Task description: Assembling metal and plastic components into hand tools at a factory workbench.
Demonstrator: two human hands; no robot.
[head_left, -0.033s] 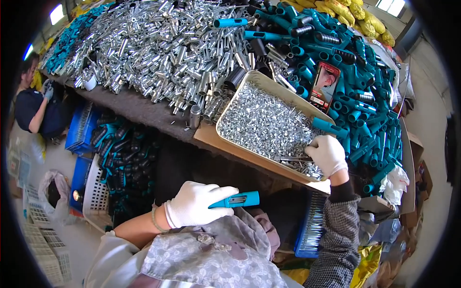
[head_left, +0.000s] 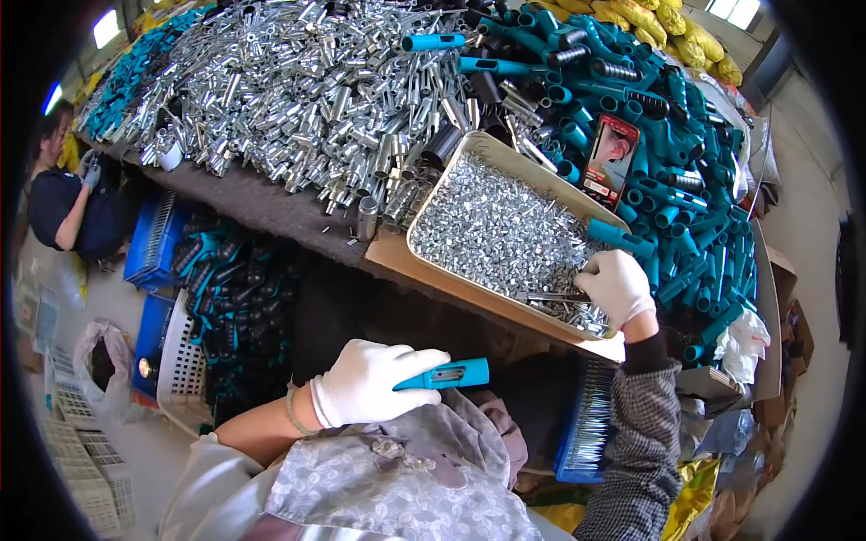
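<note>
My left hand (head_left: 372, 383), in a white glove, is closed around a teal plastic tube-shaped housing (head_left: 460, 374) with a slot in its side, held above my lap. The slot faces up, and metal shows inside it. At the near right corner of a cream tray (head_left: 424, 257), my gloved right hand (head_left: 618, 287) is pinched on a slim metal tool (head_left: 552, 297) that looks like tweezers. The tool lies low over the small silvery metal parts (head_left: 496, 221) filling the tray. The right fingertips are partly hidden by the hand itself.
Shiny metal tubes (head_left: 298, 99) are heaped across the bench, and teal housings (head_left: 667, 198) pile up at right. A red-and-black box (head_left: 611, 158) leans behind the tray. Below stand a blue basket (head_left: 577, 442) and a white crate (head_left: 173, 370). A co-worker (head_left: 72, 203) sits at far left.
</note>
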